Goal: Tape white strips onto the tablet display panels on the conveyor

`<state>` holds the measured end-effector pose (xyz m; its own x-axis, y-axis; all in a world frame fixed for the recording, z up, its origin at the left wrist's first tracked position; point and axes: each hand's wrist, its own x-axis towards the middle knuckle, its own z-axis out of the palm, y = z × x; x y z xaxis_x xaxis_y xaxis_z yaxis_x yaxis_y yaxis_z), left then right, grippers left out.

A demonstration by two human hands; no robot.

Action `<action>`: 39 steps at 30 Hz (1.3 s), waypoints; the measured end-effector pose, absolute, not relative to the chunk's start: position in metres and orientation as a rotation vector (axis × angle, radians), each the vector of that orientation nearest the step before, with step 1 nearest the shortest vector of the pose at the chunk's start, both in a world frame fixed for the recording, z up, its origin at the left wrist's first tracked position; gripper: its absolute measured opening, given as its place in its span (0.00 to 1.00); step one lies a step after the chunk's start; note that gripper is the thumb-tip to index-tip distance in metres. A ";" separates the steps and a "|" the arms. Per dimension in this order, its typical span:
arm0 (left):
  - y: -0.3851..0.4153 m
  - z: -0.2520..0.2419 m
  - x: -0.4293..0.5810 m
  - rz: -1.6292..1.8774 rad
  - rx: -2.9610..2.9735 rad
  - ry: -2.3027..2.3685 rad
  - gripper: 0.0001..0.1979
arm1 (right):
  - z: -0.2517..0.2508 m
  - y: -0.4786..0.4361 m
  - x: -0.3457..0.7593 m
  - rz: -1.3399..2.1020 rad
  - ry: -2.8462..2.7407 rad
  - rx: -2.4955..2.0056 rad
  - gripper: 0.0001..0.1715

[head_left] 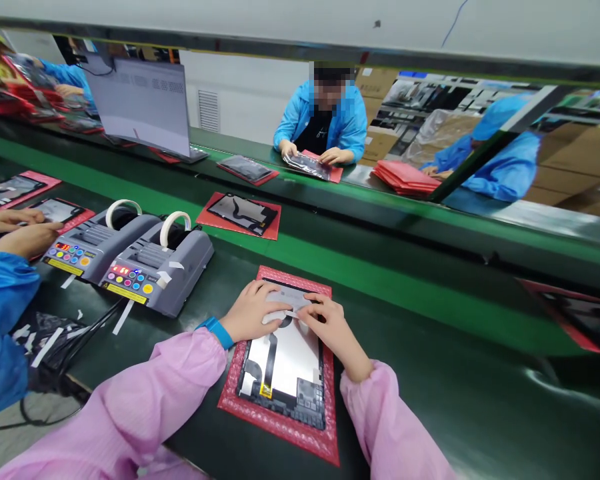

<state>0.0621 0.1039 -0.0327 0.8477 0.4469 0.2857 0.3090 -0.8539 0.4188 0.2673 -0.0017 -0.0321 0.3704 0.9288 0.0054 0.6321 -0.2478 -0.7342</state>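
A tablet screen panel [300,353] lies back side up on a red bubble-wrap bag [275,420], its silver sheet and dark flex cable showing. Over the panel's far end, my left hand [255,310] has its thumb and fingers closed at one end of a short white tape strip [291,314]. From the other side my right hand [330,327] pinches the strip's opposite end, fingertips low against the panel. My fingers partly cover the strip and the panel's far edge.
Two grey tape dispensers [155,273] stand to the left, with cut tape [123,317] hanging from one. Another panel [243,212] lies on the green belt [300,257]. A co-worker's hands [27,230] work at far left; a person in blue [325,120] sits opposite.
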 end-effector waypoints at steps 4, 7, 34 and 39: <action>0.101 -0.030 0.063 0.532 2.639 0.600 0.18 | -0.027 0.000 0.256 0.556 -1.305 -2.097 0.11; 0.101 -0.029 0.064 0.526 2.619 0.615 0.16 | -0.025 0.000 0.253 0.542 -1.293 -2.126 0.11; 0.102 -0.032 0.065 0.549 2.626 0.610 0.16 | -0.034 0.006 0.242 0.343 -1.270 -2.154 0.09; 0.102 -0.032 0.064 0.554 2.634 0.608 0.16 | -0.038 0.006 0.242 0.281 -1.286 -2.119 0.09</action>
